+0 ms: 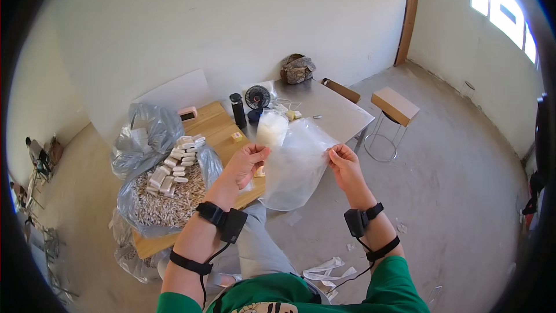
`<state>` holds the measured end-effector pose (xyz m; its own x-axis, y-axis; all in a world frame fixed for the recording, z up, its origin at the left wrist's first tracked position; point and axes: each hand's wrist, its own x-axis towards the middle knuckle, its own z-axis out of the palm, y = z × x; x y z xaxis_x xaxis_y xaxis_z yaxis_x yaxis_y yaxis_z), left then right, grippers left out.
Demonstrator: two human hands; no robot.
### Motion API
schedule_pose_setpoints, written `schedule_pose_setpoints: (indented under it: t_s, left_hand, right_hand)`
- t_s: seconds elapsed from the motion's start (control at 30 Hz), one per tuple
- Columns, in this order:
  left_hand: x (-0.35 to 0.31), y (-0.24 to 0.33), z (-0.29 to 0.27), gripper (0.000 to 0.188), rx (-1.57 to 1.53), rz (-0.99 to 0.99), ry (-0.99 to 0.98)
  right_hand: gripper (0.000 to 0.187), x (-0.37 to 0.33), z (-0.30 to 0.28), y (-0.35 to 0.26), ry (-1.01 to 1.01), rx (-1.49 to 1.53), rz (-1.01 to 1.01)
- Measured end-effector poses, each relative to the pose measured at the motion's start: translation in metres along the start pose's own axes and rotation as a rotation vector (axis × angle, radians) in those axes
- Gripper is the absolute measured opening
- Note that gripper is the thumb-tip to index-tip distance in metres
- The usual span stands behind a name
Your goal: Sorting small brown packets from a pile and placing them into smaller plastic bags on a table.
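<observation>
A clear plastic bag (296, 168) hangs stretched between my two hands, above the floor beside the wooden table. My left hand (248, 165) pinches its left edge, and my right hand (345, 167) pinches the upper right edge. Behind the bag's upper left is a whitish translucent bundle (271, 128); I cannot tell whether it is inside the bag or beyond it. To the left of my left hand, a big open plastic sack (128, 206) holds a heap of loose cotton swabs (165, 200). Several small white-wrapped packs (172, 169) lie on top of that heap.
On the wooden table (208, 120) stand a black bottle (237, 110), a small black fan (257, 97) and a pink-framed device (187, 113). A camouflage bag (297, 68) rests on the metal table (333, 104). Right of it, a cardboard box (395, 104) sits on a stool. White scraps (329, 271) litter the floor.
</observation>
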<state>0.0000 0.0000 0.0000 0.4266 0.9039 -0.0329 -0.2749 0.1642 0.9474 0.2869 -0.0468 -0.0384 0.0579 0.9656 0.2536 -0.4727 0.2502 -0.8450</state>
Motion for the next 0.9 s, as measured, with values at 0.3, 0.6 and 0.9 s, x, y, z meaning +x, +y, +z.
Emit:
schedule_pose_setpoints:
  t_s: [0.3,0.6,0.9]
  left_hand:
    - [0.057,-0.022,0.043,0.007,-0.271,0.055,0.073]
    - [0.092,-0.041,0.092,0.005,0.026,0.04,0.071]
    - [0.12,-0.06,0.097,0.005,0.454,0.214,-0.083]
  right_hand:
    - [0.001,0.012,-0.042,-0.015,0.101,0.04,-0.098]
    - [0.01,0.026,-0.088,-0.01,0.176,-0.231,-0.171]
    - [0.023,0.03,-0.097,-0.047,-0.048,-1.378,-0.13]
